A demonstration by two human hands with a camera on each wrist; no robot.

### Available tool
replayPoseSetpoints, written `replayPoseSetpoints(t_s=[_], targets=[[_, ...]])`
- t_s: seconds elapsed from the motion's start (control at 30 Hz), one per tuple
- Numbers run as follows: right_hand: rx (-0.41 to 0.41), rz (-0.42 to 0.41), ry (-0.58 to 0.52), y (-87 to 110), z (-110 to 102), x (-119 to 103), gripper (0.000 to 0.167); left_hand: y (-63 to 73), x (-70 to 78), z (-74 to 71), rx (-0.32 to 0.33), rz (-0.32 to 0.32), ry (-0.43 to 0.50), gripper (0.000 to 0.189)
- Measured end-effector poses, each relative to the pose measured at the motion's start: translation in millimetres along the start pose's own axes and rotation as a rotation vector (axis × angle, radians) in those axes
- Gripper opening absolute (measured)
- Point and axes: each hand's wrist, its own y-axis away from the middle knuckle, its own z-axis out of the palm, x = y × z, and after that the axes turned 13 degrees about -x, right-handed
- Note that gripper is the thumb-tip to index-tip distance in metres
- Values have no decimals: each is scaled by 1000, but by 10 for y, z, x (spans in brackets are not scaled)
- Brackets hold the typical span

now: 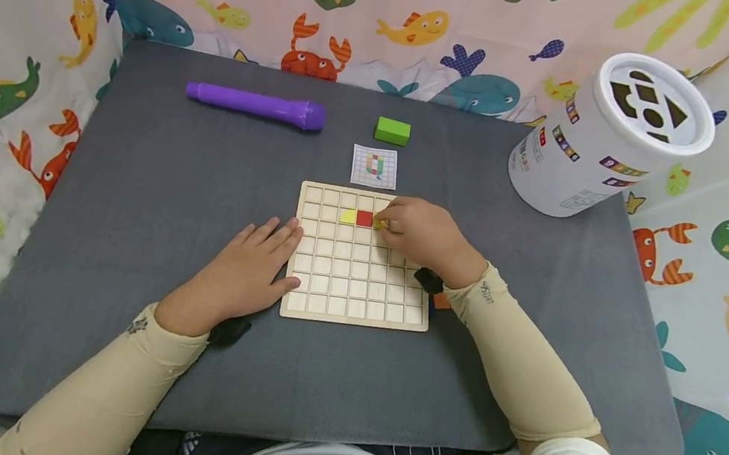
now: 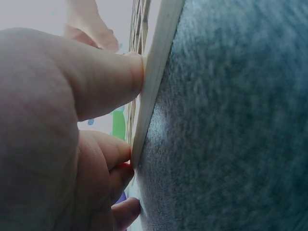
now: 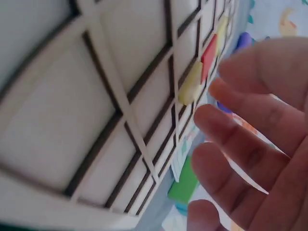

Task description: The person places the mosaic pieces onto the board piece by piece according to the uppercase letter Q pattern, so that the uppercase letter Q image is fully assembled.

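The gridded board (image 1: 341, 268) is pale wood; left hand (image 1: 244, 274) lies splayed; grip unclear in right hand (image 1: 423, 236).

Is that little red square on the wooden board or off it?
On it: the head and right wrist views show the red square on the wooden board, between two yellow pieces.

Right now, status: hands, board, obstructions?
Left hand touches board at left edge; right hand at yellow tile. Red tile between it and another yellow tile. Right hand hides part of board in head view.
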Motion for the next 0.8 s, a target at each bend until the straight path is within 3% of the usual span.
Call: replayPoseSetpoints(t_s=[0.13,0.43,0.6,0.8], targets=[[-16,52,-83,159,-50,94,30,-2,-1,11,4,2,0,80],[45,195,-214,793,-90,457,33,-9,10,-5,-1,-3,-4,80],[44,232,-195,1031,39,623,28,-2,9,-4,-2,-2,-3,80],[74,188,-87,1158,259,674,22,-5,33,-3,4,3,8,81]])
